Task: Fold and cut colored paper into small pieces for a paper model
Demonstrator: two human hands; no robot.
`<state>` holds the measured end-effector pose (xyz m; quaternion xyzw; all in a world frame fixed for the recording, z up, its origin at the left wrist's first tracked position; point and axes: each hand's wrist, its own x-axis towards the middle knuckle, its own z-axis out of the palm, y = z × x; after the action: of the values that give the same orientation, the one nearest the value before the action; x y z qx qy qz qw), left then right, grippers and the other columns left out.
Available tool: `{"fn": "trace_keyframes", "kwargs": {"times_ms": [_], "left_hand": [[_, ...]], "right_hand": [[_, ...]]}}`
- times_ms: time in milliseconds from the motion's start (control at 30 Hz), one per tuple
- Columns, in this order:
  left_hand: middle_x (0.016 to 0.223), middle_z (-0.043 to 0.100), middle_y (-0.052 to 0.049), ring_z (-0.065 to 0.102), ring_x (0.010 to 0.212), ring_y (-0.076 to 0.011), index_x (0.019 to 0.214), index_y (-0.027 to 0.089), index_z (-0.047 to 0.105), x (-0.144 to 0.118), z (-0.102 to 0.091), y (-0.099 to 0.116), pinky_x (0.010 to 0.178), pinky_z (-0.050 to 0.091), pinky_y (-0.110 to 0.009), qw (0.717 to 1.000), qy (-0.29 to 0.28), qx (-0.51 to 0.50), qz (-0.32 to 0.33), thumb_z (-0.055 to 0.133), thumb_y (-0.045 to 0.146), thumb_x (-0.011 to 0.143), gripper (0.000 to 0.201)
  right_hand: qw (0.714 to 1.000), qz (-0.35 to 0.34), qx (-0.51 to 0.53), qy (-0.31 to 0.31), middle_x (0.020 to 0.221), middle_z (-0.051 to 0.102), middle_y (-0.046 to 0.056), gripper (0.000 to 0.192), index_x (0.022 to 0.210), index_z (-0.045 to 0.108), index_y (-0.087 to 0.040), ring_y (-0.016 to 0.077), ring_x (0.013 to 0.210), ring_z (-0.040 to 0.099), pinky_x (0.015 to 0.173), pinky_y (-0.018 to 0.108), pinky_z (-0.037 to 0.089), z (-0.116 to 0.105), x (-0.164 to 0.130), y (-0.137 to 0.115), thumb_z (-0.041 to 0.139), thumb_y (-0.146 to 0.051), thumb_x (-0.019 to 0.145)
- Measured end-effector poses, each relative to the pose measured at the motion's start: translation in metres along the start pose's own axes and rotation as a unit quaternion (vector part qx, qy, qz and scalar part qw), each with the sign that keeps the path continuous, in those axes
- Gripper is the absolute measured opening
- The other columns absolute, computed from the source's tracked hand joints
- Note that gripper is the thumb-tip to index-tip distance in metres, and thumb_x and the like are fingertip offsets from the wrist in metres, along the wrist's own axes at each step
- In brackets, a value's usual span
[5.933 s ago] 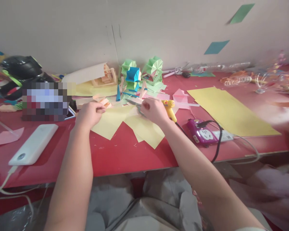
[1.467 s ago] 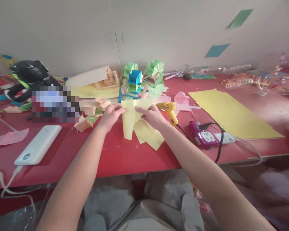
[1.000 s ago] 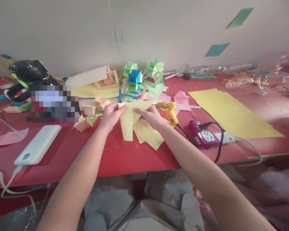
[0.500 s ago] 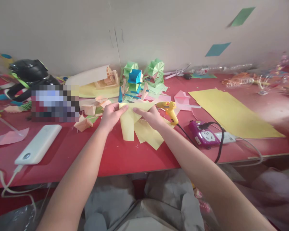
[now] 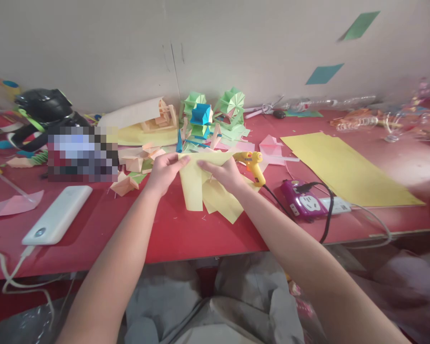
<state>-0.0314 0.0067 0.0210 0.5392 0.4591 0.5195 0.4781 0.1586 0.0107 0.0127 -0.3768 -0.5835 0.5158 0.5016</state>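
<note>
**Two hands on one yellow sheet at the middle of a cluttered red table**

At the far left of the red table (image 5: 172, 234) lies a pink scrap of paper (image 5: 12, 204), and just right of it a white power bank (image 5: 57, 215) with its cable trailing off the front edge. Behind these sits a black helmet-like object (image 5: 43, 107), then a heap of peach paper folds (image 5: 139, 162).

The left hand (image 5: 164, 172) comes next. Its fingers are closed in a pinch on the upper left edge of a yellow paper sheet (image 5: 193, 186), thumb on the near face. The right hand (image 5: 225, 173) pinches the same top edge just beside it, so the two sets of fingertips stand close together with only a short stretch of paper between them. The sheet is lifted at the top and hangs down toward the person, its long axis running from the fingers back to the near edge of the table (the lower corner seems to touch the red surface, though this is hard to tell). Both hands are equally near it. More loose yellow pieces (image 5: 224, 203) lie under the right wrist.

Behind the hands stand green and blue folded paper models (image 5: 211, 114). Just right of the right hand lies a yellow glue gun (image 5: 252, 165), then a purple power strip (image 5: 302, 200), then a large yellow sheet (image 5: 347, 167) flat on the table.
</note>
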Motion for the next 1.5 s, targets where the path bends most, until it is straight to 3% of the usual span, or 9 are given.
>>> {"fn": "trace_keyframes", "kwargs": {"times_ms": [300, 533, 667, 833, 967, 1133, 1300, 1433, 1500], "left_hand": [[0.071, 0.071, -0.003, 0.07, 0.079, -0.023, 0.071, 0.018, 0.074, 0.002, -0.006, 0.006, 0.08, 0.057, -0.037, 0.997, 0.078, -0.008, 0.006, 0.086, 0.046, 0.066, 0.031], [0.077, 0.074, -0.005, 0.07, 0.075, -0.023, 0.078, 0.018, 0.075, 0.001, -0.006, 0.003, 0.075, 0.058, -0.038, 0.999, 0.042, 0.013, -0.006, 0.085, 0.055, 0.066, 0.04], [0.076, 0.075, -0.005, 0.07, 0.073, -0.022, 0.077, 0.018, 0.076, 0.0, -0.006, 0.003, 0.073, 0.058, -0.035, 0.996, 0.078, 0.035, 0.015, 0.087, 0.052, 0.064, 0.039], [0.079, 0.076, -0.007, 0.072, 0.075, -0.0231, 0.082, 0.017, 0.077, -0.001, -0.003, 0.003, 0.073, 0.059, -0.037, 1.0, 0.009, 0.002, -0.017, 0.083, 0.058, 0.068, 0.044], [0.079, 0.077, -0.007, 0.071, 0.075, -0.0229, 0.079, 0.017, 0.077, -0.001, -0.002, 0.0, 0.074, 0.058, -0.036, 0.998, 0.042, 0.041, 0.025, 0.086, 0.057, 0.066, 0.043], [0.085, 0.078, -0.009, 0.072, 0.08, -0.0257, 0.084, 0.016, 0.078, 0.0, 0.0, -0.001, 0.076, 0.059, -0.038, 1.0, -0.011, 0.02, -0.007, 0.085, 0.057, 0.066, 0.046], [0.087, 0.079, -0.009, 0.072, 0.087, -0.0261, 0.083, 0.016, 0.078, 0.0, 0.001, 0.0, 0.084, 0.057, -0.037, 0.998, 0.022, 0.063, 0.011, 0.087, 0.057, 0.064, 0.046], [0.087, 0.078, -0.009, 0.072, 0.088, -0.0258, 0.081, 0.016, 0.078, -0.002, 0.002, 0.003, 0.082, 0.057, -0.035, 0.998, -0.037, 0.057, -0.004, 0.085, 0.061, 0.065, 0.048], [0.084, 0.078, -0.008, 0.071, 0.083, -0.0245, 0.08, 0.016, 0.077, -0.003, 0.003, 0.002, 0.076, 0.056, -0.033, 0.997, -0.036, 0.061, -0.016, 0.086, 0.062, 0.063, 0.05]], "right_hand": [[0.999, 0.026, 0.043, -0.005, 0.092, 0.072, 0.006, 0.029, 0.088, 0.067, -0.021, 0.0218, 0.085, 0.068, 0.073, 0.034, 0.056, 0.001, -0.001, 0.0, 0.079, -0.046, 0.076], [0.998, 0.035, 0.056, 0.005, 0.1, 0.075, 0.008, 0.032, 0.092, 0.07, -0.021, 0.0269, 0.097, 0.07, 0.075, 0.037, 0.058, 0.0, 0.0, 0.0, 0.079, -0.046, 0.073], [0.998, 0.035, 0.042, 0.026, 0.097, 0.075, 0.009, 0.03, 0.087, 0.071, -0.02, 0.0274, 0.095, 0.07, 0.073, 0.036, 0.059, 0.001, -0.001, -0.003, 0.079, -0.045, 0.073], [0.995, 0.04, 0.042, 0.081, 0.087, 0.073, 0.008, 0.029, 0.081, 0.069, -0.019, 0.027, 0.088, 0.071, 0.067, 0.036, 0.06, 0.0, -0.002, -0.005, 0.08, -0.044, 0.072], [0.993, 0.037, 0.043, 0.1, 0.084, 0.072, 0.008, 0.028, 0.079, 0.069, -0.019, 0.0277, 0.089, 0.071, 0.067, 0.037, 0.061, 0.001, -0.002, -0.007, 0.079, -0.045, 0.072], [0.99, 0.018, 0.047, 0.135, 0.087, 0.073, 0.009, 0.029, 0.081, 0.07, -0.019, 0.0272, 0.087, 0.071, 0.069, 0.038, 0.061, 0.002, -0.002, -0.008, 0.079, -0.044, 0.072], [0.987, 0.003, 0.051, 0.15, 0.088, 0.075, 0.008, 0.033, 0.085, 0.071, -0.018, 0.0264, 0.087, 0.072, 0.069, 0.037, 0.062, 0.001, 0.0, -0.003, 0.081, -0.046, 0.07], [0.982, -0.028, 0.055, 0.177, 0.086, 0.076, 0.008, 0.033, 0.084, 0.071, -0.017, 0.0253, 0.083, 0.073, 0.069, 0.037, 0.062, 0.0, 0.002, 0.002, 0.08, -0.046, 0.072], [0.981, -0.04, 0.062, 0.181, 0.09, 0.077, 0.008, 0.031, 0.086, 0.072, -0.017, 0.0253, 0.086, 0.074, 0.074, 0.038, 0.063, 0.0, 0.003, 0.002, 0.08, -0.044, 0.074]]}}
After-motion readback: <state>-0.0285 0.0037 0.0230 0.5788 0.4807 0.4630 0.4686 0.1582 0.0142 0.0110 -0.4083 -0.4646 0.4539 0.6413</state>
